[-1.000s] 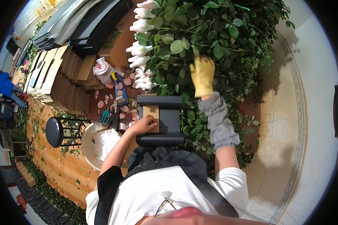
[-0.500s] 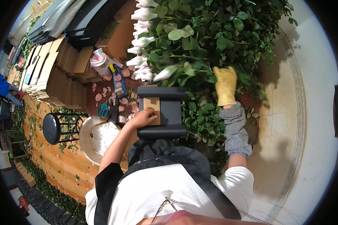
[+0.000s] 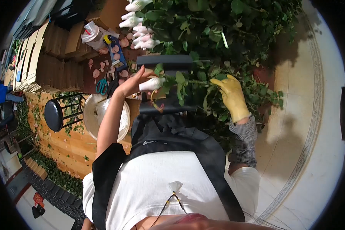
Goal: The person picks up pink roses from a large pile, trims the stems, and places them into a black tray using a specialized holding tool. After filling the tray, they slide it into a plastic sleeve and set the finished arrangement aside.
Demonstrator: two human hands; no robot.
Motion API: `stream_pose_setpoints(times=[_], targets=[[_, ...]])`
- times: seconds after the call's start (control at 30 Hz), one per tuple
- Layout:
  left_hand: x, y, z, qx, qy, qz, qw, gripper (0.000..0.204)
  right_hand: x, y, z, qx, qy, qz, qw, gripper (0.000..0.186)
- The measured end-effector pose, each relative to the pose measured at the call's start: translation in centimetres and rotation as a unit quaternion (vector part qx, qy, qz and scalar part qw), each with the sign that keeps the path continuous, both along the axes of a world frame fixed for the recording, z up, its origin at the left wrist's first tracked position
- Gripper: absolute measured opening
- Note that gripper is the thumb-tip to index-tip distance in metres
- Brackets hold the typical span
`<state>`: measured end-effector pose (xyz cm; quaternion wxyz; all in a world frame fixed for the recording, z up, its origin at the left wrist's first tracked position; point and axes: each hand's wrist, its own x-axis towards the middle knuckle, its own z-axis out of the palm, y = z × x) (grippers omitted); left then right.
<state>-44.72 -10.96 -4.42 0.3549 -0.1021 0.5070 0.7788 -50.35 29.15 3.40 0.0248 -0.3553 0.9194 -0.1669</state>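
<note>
Netted rose [image 3: 151,84], bud end L and leafy stem running R, is over the black padded tray [image 3: 165,60] at the surface's near edge; a bit of brown card [image 3: 163,93] shows beneath. Bare L hand [image 3: 133,82] is at the bud, its grip half-spread w/ fingers partly hidden; can't tell if it pinches the net or only touches. R hand in yellow glove [image 3: 232,96] is at the stem's leafy part, nr the tray's R side, fingers loosely bent; stem meets the fingertips, but can't tell how firm the hold is. Prog., my read: this one stem is at the tray but not lying flat, so its turn there looks barely begun. Lots more appear untouched: the leafy pile [image 3: 203,23] fills the surface's far side toward the R edge, w/ other netted buds [image 3: 131,21] along the pile's L side, no hand on them. Nr the surface's near L corner: teal-handled scissors [image 3: 101,86], w/ loose pink petals [image 3: 96,73] about. Cardboard stack [image 3: 59,73] is by the L edge; pale tub [image 3: 89,122] sits below the near L corner.
</note>
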Motion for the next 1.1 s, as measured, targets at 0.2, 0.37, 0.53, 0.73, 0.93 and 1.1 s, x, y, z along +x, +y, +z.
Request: stream_pose_setpoints(times=[0.2, 0.37, 0.53, 0.73, 0.93, 1.1], targets=[[0.2, 1.7, 1.3, -0.017, 0.086, -0.060, 0.994, 0.048, 1.7, -1.6, -2.1, 0.067, 0.043, -0.109, 0.991, 0.051], [-0.3, 3.4, 4.2, 0.169, -0.007, 0.012, 0.986, 0.041, 3.7, -7.5, 4.4, -0.137, 0.012, -0.061, 0.989, 0.068], [1.7, 6.9, 5.8, -0.039, -0.013, 0.072, 0.997, 0.038, 4.9, -12.6, 3.2, -0.237, -0.044, 0.030, 0.970, 0.043], [1.7, 5.2, 4.8, -0.053, 0.084, -0.047, 0.994, 0.028, 5.0, -7.8, 0.2, -0.385, -0.106, -0.283, 0.872, 0.021], [1.8, 2.3, 3.5, 0.024, 0.068, 0.030, 0.997, 0.046, 3.4, 9.0, -6.0, -0.147, 0.283, -0.552, 0.771, 0.041], [-0.8, 5.2, 7.5, 0.232, 0.096, 0.021, 0.968, 0.075, 5.0, 7.0, -1.6, -0.152, 0.185, -0.642, 0.728, 0.069]])
